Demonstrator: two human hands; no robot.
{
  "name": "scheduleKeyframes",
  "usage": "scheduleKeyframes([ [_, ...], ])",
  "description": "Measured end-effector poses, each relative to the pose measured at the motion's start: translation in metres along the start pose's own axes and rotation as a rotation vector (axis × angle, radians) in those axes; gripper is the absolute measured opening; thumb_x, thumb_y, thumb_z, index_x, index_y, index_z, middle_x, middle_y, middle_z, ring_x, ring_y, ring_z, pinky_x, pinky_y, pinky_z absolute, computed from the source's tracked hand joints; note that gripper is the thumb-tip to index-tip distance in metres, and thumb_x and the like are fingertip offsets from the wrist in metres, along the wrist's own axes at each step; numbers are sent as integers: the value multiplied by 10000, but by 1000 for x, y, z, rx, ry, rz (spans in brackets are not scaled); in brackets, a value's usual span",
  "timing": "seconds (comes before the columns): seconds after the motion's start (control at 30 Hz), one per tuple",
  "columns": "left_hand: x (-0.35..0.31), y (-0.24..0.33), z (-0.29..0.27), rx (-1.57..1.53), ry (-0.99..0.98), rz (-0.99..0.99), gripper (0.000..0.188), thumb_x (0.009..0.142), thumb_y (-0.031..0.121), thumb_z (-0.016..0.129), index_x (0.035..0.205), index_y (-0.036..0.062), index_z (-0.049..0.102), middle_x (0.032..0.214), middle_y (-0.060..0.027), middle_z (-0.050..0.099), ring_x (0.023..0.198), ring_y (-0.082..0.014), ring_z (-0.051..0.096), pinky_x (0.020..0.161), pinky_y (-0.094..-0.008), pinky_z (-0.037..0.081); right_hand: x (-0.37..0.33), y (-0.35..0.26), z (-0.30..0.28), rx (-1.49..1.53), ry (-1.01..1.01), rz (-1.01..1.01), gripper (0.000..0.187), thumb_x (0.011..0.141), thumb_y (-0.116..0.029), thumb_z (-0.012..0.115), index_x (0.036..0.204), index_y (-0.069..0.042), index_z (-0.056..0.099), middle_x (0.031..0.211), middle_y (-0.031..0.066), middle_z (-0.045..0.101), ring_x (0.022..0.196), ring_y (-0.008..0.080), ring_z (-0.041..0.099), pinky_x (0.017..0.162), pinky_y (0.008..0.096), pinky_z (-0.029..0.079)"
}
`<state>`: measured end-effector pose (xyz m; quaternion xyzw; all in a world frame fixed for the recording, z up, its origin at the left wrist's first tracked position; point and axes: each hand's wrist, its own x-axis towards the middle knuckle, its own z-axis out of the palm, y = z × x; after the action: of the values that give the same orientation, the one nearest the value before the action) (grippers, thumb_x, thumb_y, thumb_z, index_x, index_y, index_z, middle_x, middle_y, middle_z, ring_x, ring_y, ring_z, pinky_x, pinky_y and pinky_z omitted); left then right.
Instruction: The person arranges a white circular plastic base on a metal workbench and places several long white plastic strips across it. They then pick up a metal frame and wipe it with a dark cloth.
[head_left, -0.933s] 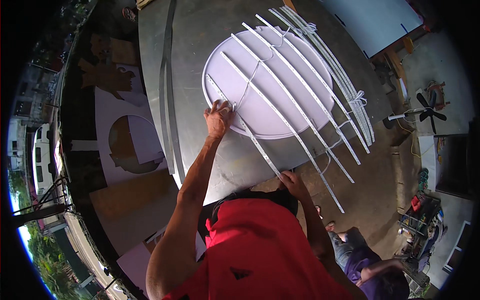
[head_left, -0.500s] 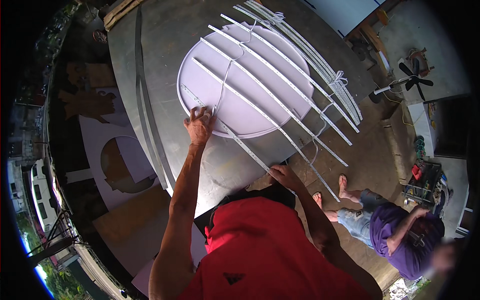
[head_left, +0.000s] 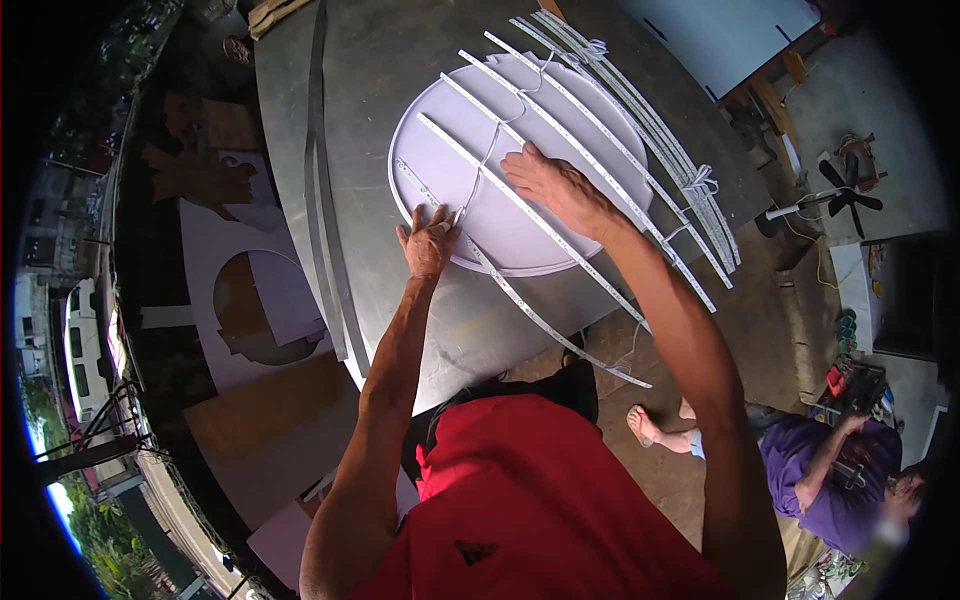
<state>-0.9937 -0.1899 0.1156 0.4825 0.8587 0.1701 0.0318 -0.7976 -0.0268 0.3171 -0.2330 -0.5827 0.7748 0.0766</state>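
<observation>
A round, pale lilac panel (head_left: 505, 235) with a raised rim lies on a metal tabletop. Across it run several narrow white LED strips joined by thin wires. My left hand (head_left: 430, 243) rests with fingers spread on the nearest LED strip (head_left: 512, 291), by the panel's near-left rim. That strip's right end hangs past the table edge in a slight bend. Over the middle of the panel, my right hand (head_left: 560, 190) reaches across the second LED strip (head_left: 450, 138), fingers stretched out to the left. Whether its fingertips touch the strip cannot be made out.
A tied bundle of LED strips (head_left: 716, 225) lies along the panel's far-right side. Long dark metal bars (head_left: 318, 170) stretch down the table's left. Cut-out boards (head_left: 215, 345) lean at the left. A person in purple (head_left: 830, 475) is at lower right, near a black fan (head_left: 845, 195).
My right hand has let go of the nearest strip's right end and moved up over the panel. That end now droops. My left hand stays on the strip, its fingers flatter.
</observation>
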Motion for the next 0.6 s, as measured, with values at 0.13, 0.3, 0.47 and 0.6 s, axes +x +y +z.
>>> scheduleKeyframes([
  [0.13, -4, 1, -2, -70, 15, -16, 322, 876, 377, 642, 1174, 269, 698, 1379, 102, 556, 1400, -233, 333, 1092, -712, 152, -50, 0, -60, -408, -267, 718, 1047, 910, -736, 330, 1218, 259, 437, 1194, 459, 499, 1100, 498, 589, 848, 500, 564],
  [0.3, 0, 1, 16, -142, 42, -11, 317, 865, 365, 648, 1161, 267, 706, 1373, 89, 563, 1408, -247, 322, 1091, -719, 140, -35, -36, -84, -387, -99, 437, 973, 938, -678, 375, 1416, 163, 269, 1456, 342, 338, 1349, 404, 400, 1106, 498, 370],
  [0.47, -1, -6, 13, -148, 23, -29, 328, 871, 369, 635, 1176, 263, 697, 1390, 87, 545, 1409, -252, 309, 1085, -726, 144, 8, -116, -90, -83, -34, 28, 930, 959, -636, 391, 1457, 128, 210, 1503, 277, 313, 1405, 337, 336, 1165, 451, 285],
  [0.6, -3, -3, 10, -128, 3, -23, 330, 889, 373, 614, 1189, 260, 691, 1394, 103, 538, 1413, -255, 303, 1086, -726, 144, -43, -105, -129, -620, -226, 952, 1032, 908, -710, 398, 1322, 233, 335, 1273, 467, 430, 1144, 506, 557, 898, 507, 547],
])
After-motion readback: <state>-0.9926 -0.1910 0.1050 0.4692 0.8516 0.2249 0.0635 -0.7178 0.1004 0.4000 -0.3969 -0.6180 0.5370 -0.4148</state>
